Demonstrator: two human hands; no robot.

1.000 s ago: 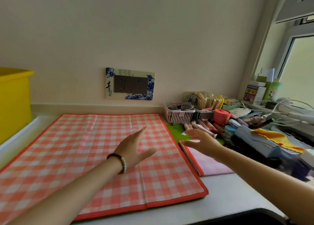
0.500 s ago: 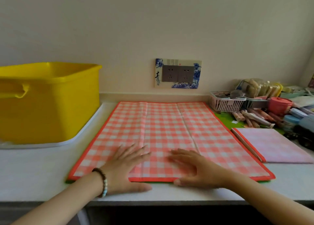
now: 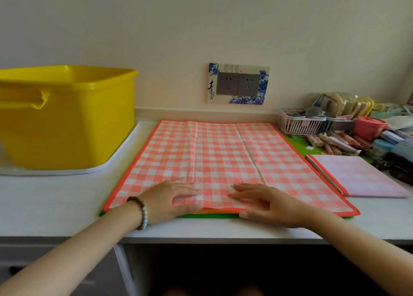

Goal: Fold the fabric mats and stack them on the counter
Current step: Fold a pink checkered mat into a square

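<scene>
Step in hand, by the look of it: flattening the checked mat (image 3: 223, 157) before a first fold, spread open at the middle of the counter (image 3: 55, 206), sitting just beside a folded pink mat (image 3: 357, 177) at its 3 o'clock and near a yellow tub (image 3: 67, 117) at its 9 to 10 o'clock. Pressing the left hand (image 3: 169, 199) and the right hand (image 3: 268, 204) palm-down on the mat's 6 o'clock edge, side by side, fingers straight, pointing toward 12 and gripping nothing. Aiming, for a clean result, at sweeping outward from the centre toward 9 and 3 to chase out the ripple by the left crease, then pinching the 6 o'clock hem at two well-spaced spots, avoiding catching the green layer (image 3: 207, 216) peeking out underneath, and folding along the existing creases. Lying with the long axis seemingly running 9 to 3, parallel to the counter's front, short ends facing the tub and the pink mat, and showing two creases running 6 to 12, splitting the cloth into three panels
</scene>
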